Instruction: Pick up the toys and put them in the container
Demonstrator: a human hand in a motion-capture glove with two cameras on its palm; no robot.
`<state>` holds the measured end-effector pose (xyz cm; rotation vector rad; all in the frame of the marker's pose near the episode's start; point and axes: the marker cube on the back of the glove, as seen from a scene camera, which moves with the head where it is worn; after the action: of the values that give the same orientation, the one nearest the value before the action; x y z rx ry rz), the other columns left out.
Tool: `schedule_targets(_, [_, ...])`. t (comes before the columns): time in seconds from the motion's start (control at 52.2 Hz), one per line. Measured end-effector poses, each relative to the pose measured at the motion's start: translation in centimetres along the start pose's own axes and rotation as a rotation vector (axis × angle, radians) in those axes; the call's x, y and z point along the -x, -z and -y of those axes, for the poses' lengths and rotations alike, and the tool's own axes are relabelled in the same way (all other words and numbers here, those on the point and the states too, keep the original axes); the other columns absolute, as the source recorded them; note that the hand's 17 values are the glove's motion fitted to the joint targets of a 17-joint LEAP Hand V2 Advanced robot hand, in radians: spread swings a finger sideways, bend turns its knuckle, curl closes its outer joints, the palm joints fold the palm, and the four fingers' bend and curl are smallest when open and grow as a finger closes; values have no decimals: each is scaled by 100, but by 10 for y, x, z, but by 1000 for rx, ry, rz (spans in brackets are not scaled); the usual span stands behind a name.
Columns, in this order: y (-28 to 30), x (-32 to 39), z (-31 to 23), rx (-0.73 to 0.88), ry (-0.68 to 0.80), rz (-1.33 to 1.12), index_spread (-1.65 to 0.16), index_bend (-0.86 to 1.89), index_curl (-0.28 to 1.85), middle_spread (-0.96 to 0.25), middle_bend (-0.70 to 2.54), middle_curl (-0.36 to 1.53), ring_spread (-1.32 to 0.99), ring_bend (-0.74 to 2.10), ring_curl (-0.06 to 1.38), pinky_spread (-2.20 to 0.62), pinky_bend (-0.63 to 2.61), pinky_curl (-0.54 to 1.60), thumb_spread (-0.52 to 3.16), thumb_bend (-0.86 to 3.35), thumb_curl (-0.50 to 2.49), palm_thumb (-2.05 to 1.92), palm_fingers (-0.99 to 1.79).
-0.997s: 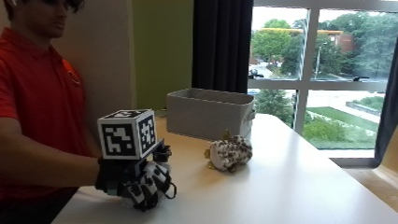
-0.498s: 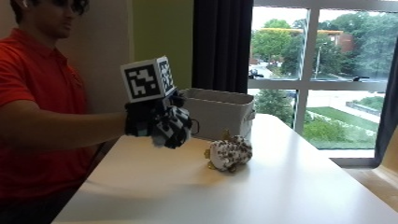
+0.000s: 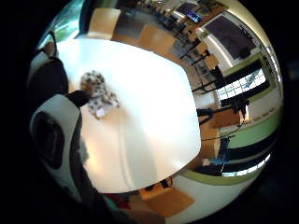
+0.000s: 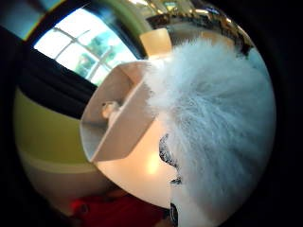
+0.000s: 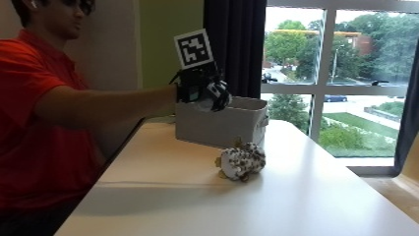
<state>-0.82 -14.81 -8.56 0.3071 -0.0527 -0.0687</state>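
— Grey fabric container (image 5: 221, 129), back of the table (image 5: 196, 196), one small pale toy (image 4: 110, 109) inside.
— And the gloved right hand (image 5: 199, 91)?
— Above its rim, clutching a white fluffy toy (image 4: 213, 127). Spotted plush toy (image 5: 241, 162) lies on the table, just before the container.

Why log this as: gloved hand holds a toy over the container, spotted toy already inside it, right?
No. Outside view shows the spotted toy lying on the table in front of the container. The hand does hold a furry toy above the container.
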Motion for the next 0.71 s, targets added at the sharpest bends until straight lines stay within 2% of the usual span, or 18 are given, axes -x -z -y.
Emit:
schedule_targets(0.153, [11, 41, 35, 10, 12, -35, -26, 81, 97, -30, 87, 71, -43, 109, 54, -42, 93, 43, 43, 4, 106, 52, 111])
schedule_targets(0.326, [22, 103, 59, 13, 138, -25, -26, 79, 97, -30, 83, 71, -43, 107, 54, -43, 94, 43, 43, 2, 110, 51, 109])
schedule_targets(0.709, [19, 218, 77, 61, 286, 60, -30, 62, 97, -34, 72, 71, -45, 103, 54, -43, 96, 43, 50, -2, 115, 46, 101])
